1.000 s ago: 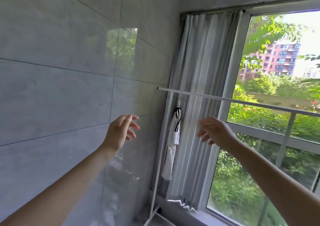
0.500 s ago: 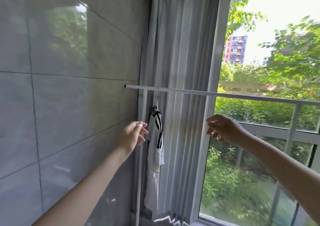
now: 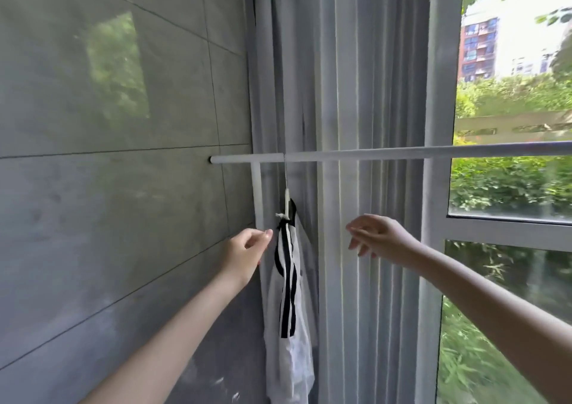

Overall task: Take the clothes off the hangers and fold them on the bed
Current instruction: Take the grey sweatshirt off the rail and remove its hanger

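Hands raised, we reach toward the white garment (image 3: 289, 295) with black stripes, which hangs on its hanger (image 3: 287, 201) from the white rail (image 3: 371, 155) beside the curtain (image 3: 349, 94). Our left hand (image 3: 244, 253) hovers just beside it with fingers loosely curled on nothing, and our right hand (image 3: 382, 238) waits near, fingers relaxed and empty.

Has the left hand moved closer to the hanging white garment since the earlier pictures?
Yes. The left hand has closed in rightward on the black-striped white garment hanging from the white rail; its fingertips are now almost at the cloth.
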Motion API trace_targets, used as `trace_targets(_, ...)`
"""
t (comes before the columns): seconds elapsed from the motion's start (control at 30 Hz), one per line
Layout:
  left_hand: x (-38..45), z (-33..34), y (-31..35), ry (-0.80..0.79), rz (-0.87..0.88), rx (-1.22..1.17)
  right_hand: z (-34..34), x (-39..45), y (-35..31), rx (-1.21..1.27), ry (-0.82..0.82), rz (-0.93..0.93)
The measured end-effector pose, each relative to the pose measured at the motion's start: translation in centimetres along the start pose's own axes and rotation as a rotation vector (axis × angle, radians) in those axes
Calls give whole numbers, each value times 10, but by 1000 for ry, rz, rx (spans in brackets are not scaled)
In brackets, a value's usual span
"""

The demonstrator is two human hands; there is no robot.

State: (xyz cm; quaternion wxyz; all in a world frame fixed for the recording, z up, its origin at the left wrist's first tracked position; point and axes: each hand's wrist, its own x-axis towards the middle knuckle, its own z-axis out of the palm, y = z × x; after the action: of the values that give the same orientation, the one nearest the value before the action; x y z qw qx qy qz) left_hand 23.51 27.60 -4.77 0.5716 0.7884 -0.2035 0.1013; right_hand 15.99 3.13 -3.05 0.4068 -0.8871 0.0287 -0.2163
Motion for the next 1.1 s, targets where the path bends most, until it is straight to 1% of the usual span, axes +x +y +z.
trace_targets(0.13,52,29,3,-97,-141,245,6,74,28,27,-74,-12)
trace_targets(0.2,65,40,3,-124,-179,398,11,105,33,44,-65,-40)
trace_targets(0.3,79,54,1,-111,-145,668,29,139,37,106,-82,-70)
trace_targets(0.4,90,54,-6,-114,-130,768,52,162,38,68,-162,-106)
trace_targets(0.43,93,53,-10,-105,-118,794,57,168,38,56,-165,-116)
trace_targets(0.5,97,49,-21,-67,-113,832,67,180,37,-27,-131,-149)
trace_targets(0.6,97,43,-38,-6,-66,918,78,197,30,-372,-31,-239)
trace_targets(0.67,101,36,-47,30,-20,911,84,211,20,-518,11,-274)
trace_targets(0.73,109,25,-54,40,-1,814,92,226,10,-553,8,-288)
trace_targets(0.87,117,9,-61,67,64,812,102,241,1,-558,-68,-271)
trace_targets(1.0,122,2,-67,94,88,779,109,242,0,-544,-9,-330)
trace_targets(1.1,127,-2,-62,127,125,758,108,248,-8,-446,38,-356)
